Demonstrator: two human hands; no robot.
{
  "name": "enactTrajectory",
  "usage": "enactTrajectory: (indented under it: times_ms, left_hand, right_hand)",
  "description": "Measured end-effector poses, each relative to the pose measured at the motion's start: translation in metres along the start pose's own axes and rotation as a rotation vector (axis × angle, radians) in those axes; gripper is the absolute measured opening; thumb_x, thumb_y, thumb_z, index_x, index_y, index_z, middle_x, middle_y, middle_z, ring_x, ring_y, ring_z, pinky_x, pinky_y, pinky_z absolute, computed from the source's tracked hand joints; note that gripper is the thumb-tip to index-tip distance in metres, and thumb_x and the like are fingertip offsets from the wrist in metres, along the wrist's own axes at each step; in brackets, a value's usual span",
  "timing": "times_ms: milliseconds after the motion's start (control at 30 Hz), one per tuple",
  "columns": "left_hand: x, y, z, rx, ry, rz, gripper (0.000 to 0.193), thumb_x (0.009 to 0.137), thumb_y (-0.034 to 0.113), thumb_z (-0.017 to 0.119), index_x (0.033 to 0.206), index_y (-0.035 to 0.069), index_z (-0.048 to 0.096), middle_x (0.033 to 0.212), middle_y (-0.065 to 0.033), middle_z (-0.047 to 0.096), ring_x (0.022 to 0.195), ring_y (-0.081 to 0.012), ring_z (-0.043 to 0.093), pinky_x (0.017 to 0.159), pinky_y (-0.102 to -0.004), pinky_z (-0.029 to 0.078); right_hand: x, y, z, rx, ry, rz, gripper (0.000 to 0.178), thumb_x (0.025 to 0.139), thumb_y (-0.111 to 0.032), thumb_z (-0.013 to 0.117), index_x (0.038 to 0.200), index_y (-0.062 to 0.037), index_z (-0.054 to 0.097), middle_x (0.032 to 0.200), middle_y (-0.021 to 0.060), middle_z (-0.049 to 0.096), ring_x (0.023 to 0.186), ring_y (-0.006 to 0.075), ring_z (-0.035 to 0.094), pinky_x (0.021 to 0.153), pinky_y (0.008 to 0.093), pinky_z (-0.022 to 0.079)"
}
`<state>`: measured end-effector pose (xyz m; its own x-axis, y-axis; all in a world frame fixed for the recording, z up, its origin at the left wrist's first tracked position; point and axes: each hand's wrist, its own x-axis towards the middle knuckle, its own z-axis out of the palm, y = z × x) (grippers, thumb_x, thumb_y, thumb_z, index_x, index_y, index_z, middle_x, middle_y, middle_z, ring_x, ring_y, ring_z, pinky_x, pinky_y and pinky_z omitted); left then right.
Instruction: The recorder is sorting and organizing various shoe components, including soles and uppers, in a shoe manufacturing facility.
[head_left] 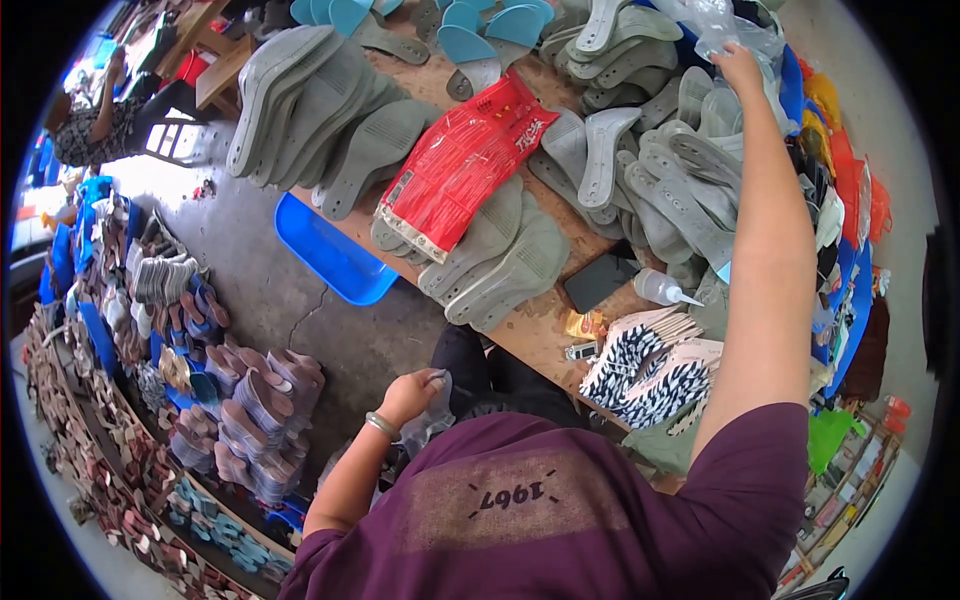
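Observation:
My left hand, a bracelet at its wrist, is closed low beside my lap, pinching a clear plastic bag. Stretched out to the far right of the table, my right hand has its fingers closed on another crumpled clear plastic bag. Grey shoe insoles lie heaped under that arm, and taller stacks of grey insoles stand at the far left. A red printed packet rests on top of insoles mid-table.
Near the table edge are a black phone, a squeeze bottle and zebra-striped straps. Blue pieces lie at the back. A blue tray sits left of the table. Bundled soles cover the floor; a person sits far left.

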<state>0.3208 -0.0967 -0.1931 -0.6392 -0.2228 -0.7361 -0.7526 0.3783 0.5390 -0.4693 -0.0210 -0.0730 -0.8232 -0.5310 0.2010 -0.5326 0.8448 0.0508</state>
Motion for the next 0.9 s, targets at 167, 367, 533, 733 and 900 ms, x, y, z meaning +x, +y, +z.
enactTrajectory:
  times_ms: [167, 367, 533, 733, 900]
  left_hand:
    - [-0.01, 0.074, -0.055, -0.888, 0.056, 0.169, 0.032, 0.094, 0.014, 0.051, 0.122, 0.001, 0.055, 0.09, -0.0041, 0.066, 0.084, -0.0127, 0.063, 0.08, -0.028, 0.047]
    - [0.02, 0.152, -0.093, -0.975, -0.004, 0.311, 0.031, 0.093, 0.014, 0.051, 0.122, 0.003, 0.055, 0.089, -0.0016, 0.062, 0.086, -0.01, 0.057, 0.08, -0.0235, 0.043]
    - [0.017, 0.166, -0.087, -0.949, -0.143, 0.318, 0.028, 0.095, 0.016, 0.051, 0.118, 0.003, 0.057, 0.092, -0.0028, 0.063, 0.084, -0.0096, 0.057, 0.077, -0.0229, 0.045]
    - [-0.002, 0.13, -0.079, -1.04, -0.171, 0.153, 0.03, 0.095, 0.015, 0.05, 0.122, 0.003, 0.055, 0.094, -0.003, 0.061, 0.088, -0.0117, 0.058, 0.08, -0.0237, 0.044]
    - [-0.012, 0.099, -0.081, -0.987, -0.232, 0.079, 0.034, 0.093, 0.015, 0.054, 0.125, 0.004, 0.053, 0.099, -0.0017, 0.063, 0.089, -0.0087, 0.056, 0.079, -0.0228, 0.044]
  right_hand:
    - [-0.127, -0.11, -0.076, 0.772, 0.265, -0.213, 0.021, 0.081, -0.01, 0.062, 0.102, -0.0073, 0.063, 0.1, 0.0093, 0.064, 0.096, 0.0255, 0.061, 0.083, 0.0343, 0.048]
    - [-0.239, -0.133, -0.129, 0.71, 0.262, -0.315, 0.028, 0.075, -0.009, 0.068, 0.103, -0.0058, 0.064, 0.114, 0.0092, 0.059, 0.106, 0.0282, 0.057, 0.089, 0.037, 0.047]
    - [-0.183, -0.086, -0.102, 0.737, 0.403, -0.069, 0.037, 0.071, -0.015, 0.071, 0.108, -0.0154, 0.066, 0.127, 0.0204, 0.049, 0.117, 0.0361, 0.049, 0.097, 0.0404, 0.041]
    - [-0.076, -0.061, -0.064, 0.673, 0.395, 0.149, 0.052, 0.065, -0.033, 0.076, 0.115, -0.0229, 0.065, 0.129, 0.0323, 0.044, 0.117, 0.0418, 0.049, 0.098, 0.0409, 0.041]
    - [-0.021, 0.027, -0.046, 1.132, 0.438, 0.438, 0.057, 0.062, -0.032, 0.08, 0.115, -0.0154, 0.066, 0.121, 0.0263, 0.055, 0.106, 0.0349, 0.058, 0.092, 0.0349, 0.044]
